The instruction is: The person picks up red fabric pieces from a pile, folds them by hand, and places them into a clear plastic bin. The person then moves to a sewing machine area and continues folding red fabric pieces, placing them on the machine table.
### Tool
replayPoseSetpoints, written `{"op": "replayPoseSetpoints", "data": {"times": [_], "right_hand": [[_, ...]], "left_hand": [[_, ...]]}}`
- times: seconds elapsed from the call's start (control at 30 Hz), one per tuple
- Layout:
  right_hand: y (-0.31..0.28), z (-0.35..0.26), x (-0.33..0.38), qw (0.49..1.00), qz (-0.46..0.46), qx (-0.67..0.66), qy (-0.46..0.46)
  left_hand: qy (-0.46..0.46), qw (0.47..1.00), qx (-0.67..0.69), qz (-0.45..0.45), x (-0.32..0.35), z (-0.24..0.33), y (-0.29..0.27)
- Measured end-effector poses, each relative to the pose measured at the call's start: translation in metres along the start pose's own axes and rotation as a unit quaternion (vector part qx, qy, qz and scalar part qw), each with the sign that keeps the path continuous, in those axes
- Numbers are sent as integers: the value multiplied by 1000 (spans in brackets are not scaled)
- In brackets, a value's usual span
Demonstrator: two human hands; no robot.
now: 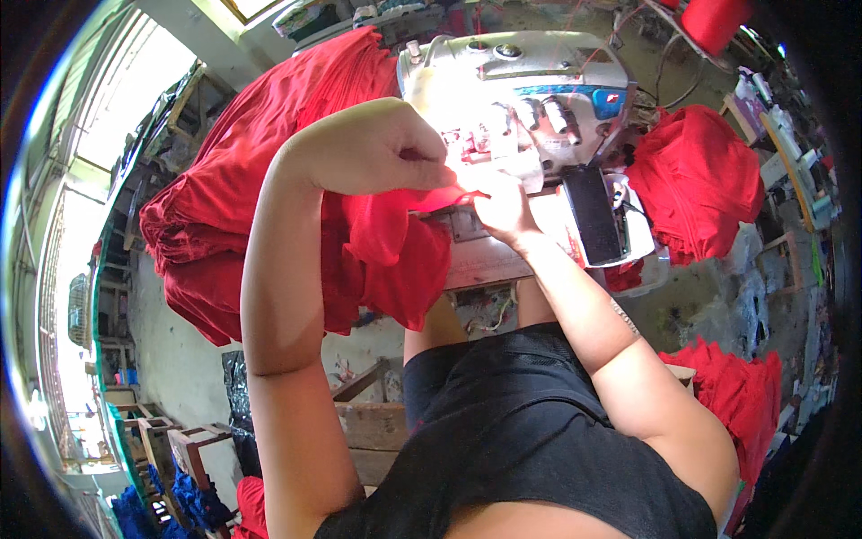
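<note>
An overlock sewing machine, white with a blue panel, stands in front of me, its needle area washed out by a bright light. My left hand bends over at the wrist, fingers closed on the edge of a red cloth just before the machine. Close by on the right, my right hand has its fingers drawn together on the same cloth's edge, with glare hiding part of the fingertips. The cloth hangs down over the front of the machine table.
A large heap of red fabric lies left of the machine. To the right are a black phone in a white tray and another red pile. More red cloth sits at lower right. A red thread cone stands at upper right.
</note>
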State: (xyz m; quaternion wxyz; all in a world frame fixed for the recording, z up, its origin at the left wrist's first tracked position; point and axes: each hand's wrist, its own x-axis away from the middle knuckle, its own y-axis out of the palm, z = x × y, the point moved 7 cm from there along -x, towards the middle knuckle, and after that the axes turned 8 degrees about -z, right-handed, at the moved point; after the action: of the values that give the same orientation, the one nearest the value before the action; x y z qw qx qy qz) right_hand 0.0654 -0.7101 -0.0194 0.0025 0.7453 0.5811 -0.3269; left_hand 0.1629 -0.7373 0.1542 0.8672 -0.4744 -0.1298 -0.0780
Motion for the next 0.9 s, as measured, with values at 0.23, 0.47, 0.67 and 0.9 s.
{"op": "replayPoseSetpoints", "data": {"times": [0.23, 0.47, 0.67, 0.9], "right_hand": [[10, 3, 27, 989, 82, -120, -8], [28, 24, 36, 968, 88, -235, 28], [19, 19, 31, 986, 75, -143, 47], [-1, -15, 9, 990, 118, 57, -48]], "left_hand": [[53, 993, -100, 37, -2, 22, 40], [-86, 935, -333, 85, -14, -1, 105], [-85, 931, -257, 245, -24, -24, 98], [-127, 890, -336, 280, -35, -57, 75]]}}
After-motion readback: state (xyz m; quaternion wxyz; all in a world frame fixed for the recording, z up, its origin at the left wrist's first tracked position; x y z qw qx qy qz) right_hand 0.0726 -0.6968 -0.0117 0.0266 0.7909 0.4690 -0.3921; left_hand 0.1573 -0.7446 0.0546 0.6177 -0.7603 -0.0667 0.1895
